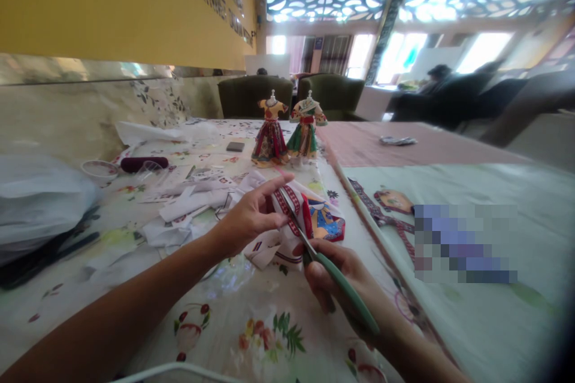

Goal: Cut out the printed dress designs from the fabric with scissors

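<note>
Green-handled scissors (336, 278) slant across the red-and-white trimmed cloth (293, 196) at mid-frame

The scissors lie just right of centre, blade tips toward the upper left and handles toward the lower right, so their long axis runs diagonally. The right hand (335, 266), its grip closed round the handles, is below and right of the cloth. From the left, the left hand (257, 213) holds the cloth in a narrow grip, thumb and fingers at its edge, close to the blades. The patterned bands on the cloth slope down to the right, roughly along the blades. How far the blades stand apart is hard to tell.

Just right of the blades, a blue-and-red printed cloth (327, 221) lies on the flower-printed tabletop (211, 296). White scraps (173, 215) spread left of centre, with a dark purple roll (144, 164) beyond them and a pale plastic bag (40, 200) at the left edge. Behind the hands, two small upright dress forms (270, 131) (307, 131) stand side by side in bright dresses, near a flat grey block (235, 146). Patterned pieces (389, 212) lie at the right, beside a pixelated patch. A white cable (175, 366) curves along the bottom edge. Green chairs (332, 94) stand behind the tabletop.
</note>
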Tool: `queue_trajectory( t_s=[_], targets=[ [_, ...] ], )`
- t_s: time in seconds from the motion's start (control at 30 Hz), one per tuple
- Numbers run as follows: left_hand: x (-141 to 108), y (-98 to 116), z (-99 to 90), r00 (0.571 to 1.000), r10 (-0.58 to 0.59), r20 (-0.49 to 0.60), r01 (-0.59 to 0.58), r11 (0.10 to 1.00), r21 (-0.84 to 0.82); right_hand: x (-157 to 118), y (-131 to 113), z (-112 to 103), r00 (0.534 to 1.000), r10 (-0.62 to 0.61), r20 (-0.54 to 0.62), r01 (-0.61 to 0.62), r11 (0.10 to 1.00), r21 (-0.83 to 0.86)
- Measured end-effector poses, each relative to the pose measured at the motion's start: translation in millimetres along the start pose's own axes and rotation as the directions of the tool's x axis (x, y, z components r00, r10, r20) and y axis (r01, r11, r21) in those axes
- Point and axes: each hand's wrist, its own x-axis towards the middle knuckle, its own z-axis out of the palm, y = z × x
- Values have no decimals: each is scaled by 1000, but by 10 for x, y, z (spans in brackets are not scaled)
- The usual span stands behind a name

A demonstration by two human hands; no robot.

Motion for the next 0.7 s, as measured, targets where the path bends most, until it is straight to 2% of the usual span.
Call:
queue_trajectory(
  t_s=[0.7],
  targets=[
    [-8,8,14,1000,7,7,-7,1000,-12,-13,16,6,1000,2,0,-2,1000,2]
  ],
)
